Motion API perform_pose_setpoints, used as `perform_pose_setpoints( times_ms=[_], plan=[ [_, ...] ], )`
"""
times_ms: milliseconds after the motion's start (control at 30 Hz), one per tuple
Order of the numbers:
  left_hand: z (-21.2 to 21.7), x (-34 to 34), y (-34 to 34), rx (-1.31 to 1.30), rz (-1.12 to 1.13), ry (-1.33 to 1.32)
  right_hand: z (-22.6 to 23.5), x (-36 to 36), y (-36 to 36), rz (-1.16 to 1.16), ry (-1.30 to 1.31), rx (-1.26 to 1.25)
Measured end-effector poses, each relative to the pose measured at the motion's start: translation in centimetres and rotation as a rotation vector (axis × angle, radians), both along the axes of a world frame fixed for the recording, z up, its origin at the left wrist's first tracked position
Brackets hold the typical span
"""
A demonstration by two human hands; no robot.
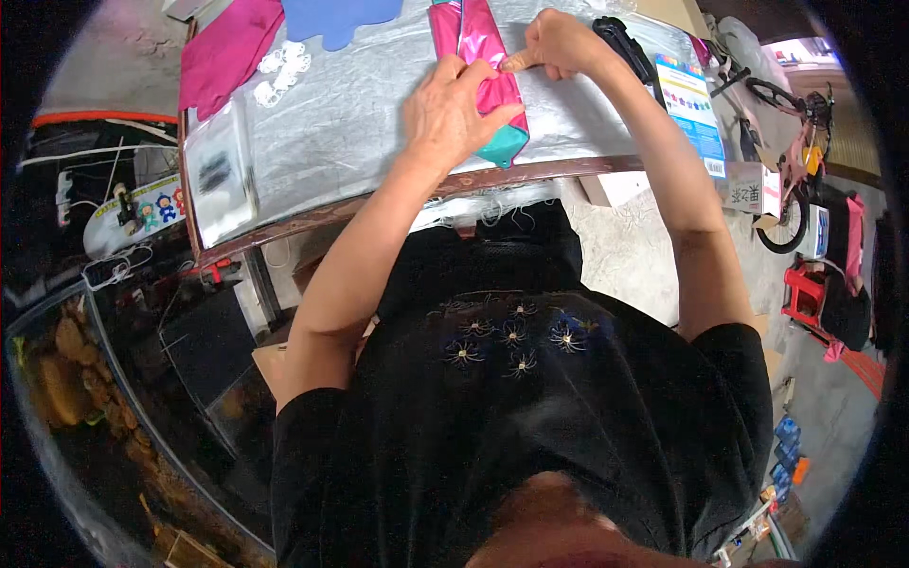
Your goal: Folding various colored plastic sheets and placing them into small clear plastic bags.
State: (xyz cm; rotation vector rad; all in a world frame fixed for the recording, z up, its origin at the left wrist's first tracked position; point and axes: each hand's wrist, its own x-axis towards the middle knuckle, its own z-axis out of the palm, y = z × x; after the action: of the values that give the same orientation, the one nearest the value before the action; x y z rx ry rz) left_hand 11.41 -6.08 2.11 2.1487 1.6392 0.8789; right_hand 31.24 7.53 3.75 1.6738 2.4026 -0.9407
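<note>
A long shiny pink and teal foil balloon, folded into a narrow strip, lies across the table with its teal tabbed end near the front edge. My left hand holds it down from above. The left fingers are bent onto the pink foil, and the thumb reaches over the strip toward its right side. My right hand is just right of the strip, its fingers curled in. The right thumb points left and meets the foil's right edge. The foil's far end runs out of the picture at the top.
Silvery sheeting covers the table. Magenta foil, a blue foil piece, white rings and a clear bag lie left. A black object and a blue-white package lie right. A bicycle stands beyond.
</note>
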Motion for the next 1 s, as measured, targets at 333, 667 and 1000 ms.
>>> perform_pose_setpoints(
  times_ms=[333, 667, 1000],
  plan=[
    [-0.1, 0.1, -0.1, -0.014, 0.012, -0.016, -3.1, -2.8, 10.5, -0.035, -0.016, -0.045],
    [-0.3, -0.1, -0.3, 0.020, 0.028, -0.052, 1.2, -6.0, 2.6, -0.230, 0.155, 0.543],
    [-0.2, 0.1, -0.3, 0.031, 0.029, -0.068, -2.1, -8.0, 4.5, -0.099, 0.035, 0.696]
  ],
)
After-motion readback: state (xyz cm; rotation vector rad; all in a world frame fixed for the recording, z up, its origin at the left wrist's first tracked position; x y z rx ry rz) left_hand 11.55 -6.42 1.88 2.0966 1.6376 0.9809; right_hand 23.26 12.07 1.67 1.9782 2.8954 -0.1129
